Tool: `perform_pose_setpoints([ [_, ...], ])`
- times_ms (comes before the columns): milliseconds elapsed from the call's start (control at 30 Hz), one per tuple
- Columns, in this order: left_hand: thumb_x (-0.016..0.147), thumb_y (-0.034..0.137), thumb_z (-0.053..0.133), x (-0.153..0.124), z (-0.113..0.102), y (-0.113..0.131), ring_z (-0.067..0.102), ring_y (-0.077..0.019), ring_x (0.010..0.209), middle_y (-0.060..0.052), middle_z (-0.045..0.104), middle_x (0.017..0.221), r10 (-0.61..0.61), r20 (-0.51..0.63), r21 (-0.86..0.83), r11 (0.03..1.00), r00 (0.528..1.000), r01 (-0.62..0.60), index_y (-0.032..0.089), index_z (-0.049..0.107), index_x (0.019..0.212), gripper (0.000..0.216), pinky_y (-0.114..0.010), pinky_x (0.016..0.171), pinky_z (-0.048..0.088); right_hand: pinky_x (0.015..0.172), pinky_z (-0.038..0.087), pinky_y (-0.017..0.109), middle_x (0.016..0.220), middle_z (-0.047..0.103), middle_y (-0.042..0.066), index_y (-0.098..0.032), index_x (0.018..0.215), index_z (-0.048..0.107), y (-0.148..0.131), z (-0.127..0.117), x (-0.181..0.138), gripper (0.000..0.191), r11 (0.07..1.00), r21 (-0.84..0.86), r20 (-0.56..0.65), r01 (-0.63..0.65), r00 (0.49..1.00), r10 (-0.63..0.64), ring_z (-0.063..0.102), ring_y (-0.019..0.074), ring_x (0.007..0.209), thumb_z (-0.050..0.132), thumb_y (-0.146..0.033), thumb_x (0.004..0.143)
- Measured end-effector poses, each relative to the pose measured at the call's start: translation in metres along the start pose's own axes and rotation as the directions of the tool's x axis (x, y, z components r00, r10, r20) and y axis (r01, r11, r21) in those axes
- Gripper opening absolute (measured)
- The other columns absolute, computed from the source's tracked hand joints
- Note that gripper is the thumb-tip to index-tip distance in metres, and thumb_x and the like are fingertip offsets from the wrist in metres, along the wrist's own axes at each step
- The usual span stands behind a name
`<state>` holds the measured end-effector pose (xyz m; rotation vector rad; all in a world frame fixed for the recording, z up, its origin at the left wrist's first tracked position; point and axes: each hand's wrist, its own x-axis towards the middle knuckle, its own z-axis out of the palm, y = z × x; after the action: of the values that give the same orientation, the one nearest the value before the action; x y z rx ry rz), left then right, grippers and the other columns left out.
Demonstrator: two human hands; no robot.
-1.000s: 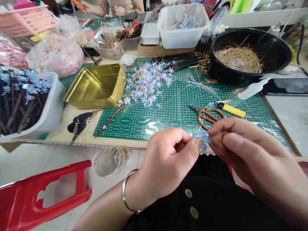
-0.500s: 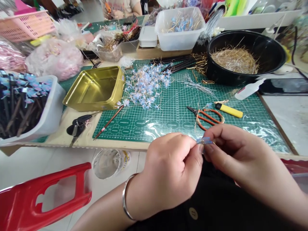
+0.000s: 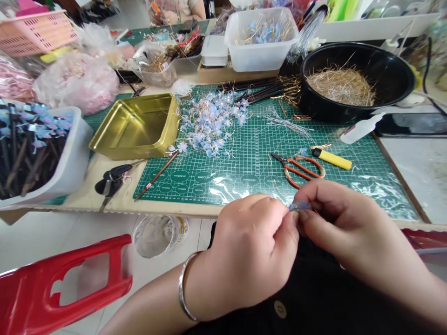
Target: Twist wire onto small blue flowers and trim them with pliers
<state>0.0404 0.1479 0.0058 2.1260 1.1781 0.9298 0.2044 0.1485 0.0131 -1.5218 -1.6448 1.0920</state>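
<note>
My left hand [image 3: 251, 246] and my right hand [image 3: 342, 223] meet over my lap, just below the table's front edge. Both pinch a small blue bead flower on thin wire [image 3: 298, 205] between thumb and fingertips. A silver bangle sits on my left wrist. On the green cutting mat [image 3: 244, 167] beyond lie a heap of the same blue wired flowers [image 3: 213, 122], orange-handled pliers [image 3: 300, 170] and a yellow lighter [image 3: 331, 158].
A gold tin [image 3: 138, 126] and black scissors [image 3: 111, 180] lie left of the mat. A white tub of dark sticks [image 3: 35, 153] stands far left, a black bowl of gold wire [image 3: 352, 79] at back right. A red stool [image 3: 66, 284] stands below. Another person sits at the far end.
Both hands have drawn closer together and a little lower. The blue flower, more exposed a second ago, is now nearly covered by my fingertips.
</note>
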Motion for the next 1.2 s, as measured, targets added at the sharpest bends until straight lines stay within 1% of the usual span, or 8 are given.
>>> perform_pose_setpoints([
  [100, 0.089, 0.016, 0.054, 0.002, -0.003, -0.002, 0.044, -0.0088, 0.056, 0.003, 0.048, 0.056, -0.108, 0.042, -0.142, 0.983, 0.993, 0.113, 0.015, 0.055, 0.064, 0.024, -0.025, 0.054, 0.032, 0.034, 0.027, 0.019, 0.048, 0.050, -0.005, -0.022, 0.068, 0.057, 0.000, 0.000, 0.001, 0.011, 0.984, 0.145, 0.095, -0.099, 0.992, 0.086, 0.040, 0.0087, 0.039, 0.059, -0.026, 0.078],
  [200, 0.091, 0.021, 0.054, 0.004, -0.006, -0.004, 0.044, -0.0071, 0.052, 0.005, 0.047, 0.053, -0.247, 0.092, -0.299, 0.917, 0.965, 0.263, 0.015, 0.056, 0.064, 0.028, -0.021, 0.049, 0.033, 0.036, 0.035, 0.018, 0.055, 0.058, -0.004, -0.024, 0.080, 0.059, -0.001, -0.002, -0.001, 0.009, 0.953, 0.240, 0.171, -0.185, 0.974, 0.146, 0.050, 0.0106, 0.043, 0.063, -0.031, 0.085],
  [333, 0.091, 0.025, 0.056, 0.005, -0.008, -0.006, 0.043, -0.0066, 0.050, 0.005, 0.046, 0.052, -0.332, 0.115, -0.391, 0.851, 0.936, 0.350, 0.016, 0.057, 0.064, 0.028, -0.019, 0.045, 0.033, 0.034, 0.037, 0.017, 0.061, 0.063, -0.003, -0.028, 0.095, 0.059, 0.000, -0.006, -0.012, 0.018, 0.954, 0.270, 0.025, -0.128, 0.992, 0.126, 0.055, 0.0123, 0.048, 0.069, -0.040, 0.086],
  [500, 0.091, 0.023, 0.057, 0.005, -0.008, -0.007, 0.043, -0.0055, 0.049, 0.006, 0.046, 0.051, -0.277, 0.072, -0.369, 0.885, 0.958, 0.284, 0.015, 0.057, 0.064, 0.028, -0.019, 0.046, 0.034, 0.033, 0.035, 0.019, 0.056, 0.060, -0.001, -0.026, 0.078, 0.065, 0.001, -0.008, -0.018, 0.020, 0.906, 0.380, 0.102, -0.187, 0.982, 0.160, 0.051, 0.0103, 0.042, 0.069, -0.044, 0.086],
  [667, 0.090, 0.020, 0.058, 0.004, -0.007, -0.006, 0.044, -0.0050, 0.051, 0.006, 0.048, 0.053, -0.221, -0.001, -0.294, 0.932, 0.975, 0.211, 0.014, 0.057, 0.064, 0.027, -0.019, 0.050, 0.035, 0.041, 0.033, 0.019, 0.053, 0.050, -0.003, -0.022, 0.062, 0.059, 0.001, -0.003, -0.013, 0.034, 0.856, 0.458, 0.132, -0.240, 0.971, 0.201, 0.043, 0.0086, 0.046, 0.072, -0.047, 0.082],
  [867, 0.089, 0.017, 0.057, 0.001, -0.007, -0.005, 0.044, -0.0053, 0.054, 0.005, 0.047, 0.054, -0.184, -0.028, -0.252, 0.953, 0.983, 0.171, 0.013, 0.056, 0.064, 0.026, -0.021, 0.053, 0.035, 0.044, 0.032, 0.016, 0.056, 0.041, -0.006, -0.020, 0.063, 0.053, 0.003, 0.001, -0.012, 0.035, 0.899, 0.388, 0.103, -0.203, 0.979, 0.176, 0.032, 0.0066, 0.049, 0.067, -0.042, 0.087],
  [1033, 0.089, 0.015, 0.056, 0.001, -0.006, -0.005, 0.042, -0.0060, 0.054, 0.005, 0.044, 0.054, -0.147, -0.046, -0.216, 0.967, 0.988, 0.134, 0.014, 0.052, 0.062, 0.027, -0.022, 0.053, 0.033, 0.033, 0.017, 0.014, 0.052, 0.034, -0.008, -0.020, 0.062, 0.051, 0.002, 0.004, -0.012, 0.033, 0.898, 0.394, 0.139, -0.196, 0.978, 0.153, 0.022, 0.0041, 0.042, 0.068, -0.037, 0.086],
  [1200, 0.088, 0.013, 0.056, 0.001, -0.005, -0.006, 0.042, -0.0061, 0.055, 0.005, 0.045, 0.055, -0.117, -0.071, -0.180, 0.978, 0.991, 0.103, 0.014, 0.051, 0.062, 0.026, -0.022, 0.053, 0.033, 0.033, 0.018, 0.014, 0.052, 0.035, -0.007, -0.019, 0.061, 0.051, 0.002, 0.005, -0.011, 0.036, 0.891, 0.414, 0.135, -0.186, 0.981, 0.142, 0.023, 0.0040, 0.042, 0.066, -0.038, 0.088],
])
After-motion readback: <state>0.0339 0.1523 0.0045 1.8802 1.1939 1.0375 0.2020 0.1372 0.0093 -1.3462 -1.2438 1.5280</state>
